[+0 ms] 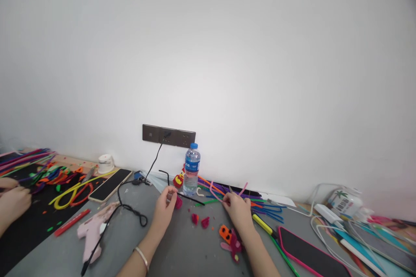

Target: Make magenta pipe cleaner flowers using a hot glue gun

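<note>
My left hand (165, 208) is pinched around a small magenta pipe-cleaner piece (178, 201) with a black pipe cleaner (191, 199) running off to the right. My right hand (237, 208) is closed on a thin pink pipe cleaner (215, 194) that bends up in a V, close to a pile of coloured pipe cleaners (260, 207). Two small red fuzzy bits (200, 220) lie on the grey table (182, 251) between my hands. An orange and pink pipe-cleaner figure (230, 240) lies beside my right wrist.
A water bottle (191, 169) stands by the wall under a socket strip (169, 136). A pink glue gun (94, 230) and black cable (130, 210) lie left, beside a phone (110, 184). Another phone (308, 256) and white cables (325, 225) lie right. Another person's hands (13, 203) work at far left.
</note>
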Tool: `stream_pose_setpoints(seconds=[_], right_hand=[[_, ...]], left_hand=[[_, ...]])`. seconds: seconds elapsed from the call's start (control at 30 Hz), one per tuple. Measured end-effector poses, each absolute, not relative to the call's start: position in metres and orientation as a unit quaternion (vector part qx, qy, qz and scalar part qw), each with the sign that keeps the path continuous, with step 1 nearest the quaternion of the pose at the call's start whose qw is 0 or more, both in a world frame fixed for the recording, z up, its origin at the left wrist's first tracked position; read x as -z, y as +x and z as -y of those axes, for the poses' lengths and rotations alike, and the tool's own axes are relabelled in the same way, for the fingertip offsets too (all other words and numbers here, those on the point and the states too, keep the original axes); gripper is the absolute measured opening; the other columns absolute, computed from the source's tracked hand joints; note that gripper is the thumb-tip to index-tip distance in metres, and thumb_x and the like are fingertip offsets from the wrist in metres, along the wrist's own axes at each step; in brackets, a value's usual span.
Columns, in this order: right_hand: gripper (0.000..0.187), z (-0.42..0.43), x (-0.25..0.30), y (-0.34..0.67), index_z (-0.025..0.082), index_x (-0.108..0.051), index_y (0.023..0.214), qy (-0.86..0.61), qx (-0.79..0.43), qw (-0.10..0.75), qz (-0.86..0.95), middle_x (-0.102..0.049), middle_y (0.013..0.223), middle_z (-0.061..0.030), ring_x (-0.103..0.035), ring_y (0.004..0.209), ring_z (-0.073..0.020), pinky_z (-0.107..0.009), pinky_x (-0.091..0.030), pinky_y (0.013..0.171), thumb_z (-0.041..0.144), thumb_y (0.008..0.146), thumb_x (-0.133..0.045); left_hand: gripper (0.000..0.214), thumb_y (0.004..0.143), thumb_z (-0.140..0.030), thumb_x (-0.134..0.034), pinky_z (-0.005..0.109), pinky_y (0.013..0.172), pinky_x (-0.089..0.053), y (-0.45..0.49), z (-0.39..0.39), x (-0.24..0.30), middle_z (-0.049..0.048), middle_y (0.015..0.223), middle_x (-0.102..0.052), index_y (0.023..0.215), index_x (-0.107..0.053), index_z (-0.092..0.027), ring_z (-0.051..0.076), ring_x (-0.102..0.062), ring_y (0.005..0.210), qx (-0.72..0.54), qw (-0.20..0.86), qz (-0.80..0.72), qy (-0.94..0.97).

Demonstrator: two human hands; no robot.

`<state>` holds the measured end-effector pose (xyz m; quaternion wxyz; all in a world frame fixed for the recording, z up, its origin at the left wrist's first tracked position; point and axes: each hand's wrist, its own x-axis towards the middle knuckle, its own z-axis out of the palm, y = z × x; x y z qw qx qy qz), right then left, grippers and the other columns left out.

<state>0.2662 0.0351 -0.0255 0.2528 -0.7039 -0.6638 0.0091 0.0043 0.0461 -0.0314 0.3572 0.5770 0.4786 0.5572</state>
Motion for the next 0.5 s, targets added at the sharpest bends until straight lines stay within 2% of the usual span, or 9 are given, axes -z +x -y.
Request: stream_pose_setpoints(seconds=[0.2,0.3,0.4,0.5], right_hand=[[0.015,-0.035,0.02,0.267,0.02,-0.061,0.069,-0.694,0.0,0.252,0.674,-0.062,0.076,-0.0028,-0.058,0.074,-0.0197,-0.033,-0.03,0.074,0.018,0.081,-0.051],[0.018,-0.032,0.008,0.263,0.021,-0.057,0.078,-0.633,-0.03,0.352,0.689,-0.059,0.082,-0.0035,-0.055,0.069,-0.0181,-0.031,-0.036,0.071,0.029,0.088,-0.045],[0.023,-0.025,-0.007,0.254,0.021,-0.051,0.081,-0.577,-0.074,0.478,0.658,-0.057,0.077,-0.0035,-0.051,0.064,-0.0181,-0.028,-0.04,0.065,0.039,0.092,-0.04],[0.02,-0.014,-0.021,0.24,0.022,-0.049,0.088,-0.543,-0.093,0.535,0.64,-0.059,0.077,-0.004,-0.053,0.065,-0.0181,-0.027,-0.042,0.064,0.037,0.094,-0.036]], left_hand=[[0.025,0.079,-0.043,-0.051,0.025,0.054,-0.041,0.005,-0.044,0.029,-0.0019,0.063,-0.055,0.081,-0.057,-0.019,0.016,-0.053,0.057,-0.557,0.362,-0.47,0.581],[0.026,0.079,-0.045,-0.051,0.025,0.054,-0.041,0.005,-0.044,0.03,-0.0014,0.063,-0.055,0.081,-0.057,-0.019,0.017,-0.053,0.058,-0.55,0.365,-0.47,0.585],[0.028,0.079,-0.046,-0.051,0.025,0.054,-0.04,0.006,-0.044,0.029,-0.0013,0.063,-0.054,0.081,-0.057,-0.019,0.017,-0.053,0.059,-0.545,0.368,-0.464,0.594],[0.027,0.078,-0.044,-0.053,0.024,0.055,-0.04,0.008,-0.043,0.028,-0.0012,0.066,-0.054,0.083,-0.057,-0.018,0.016,-0.052,0.06,-0.544,0.373,-0.459,0.595]])
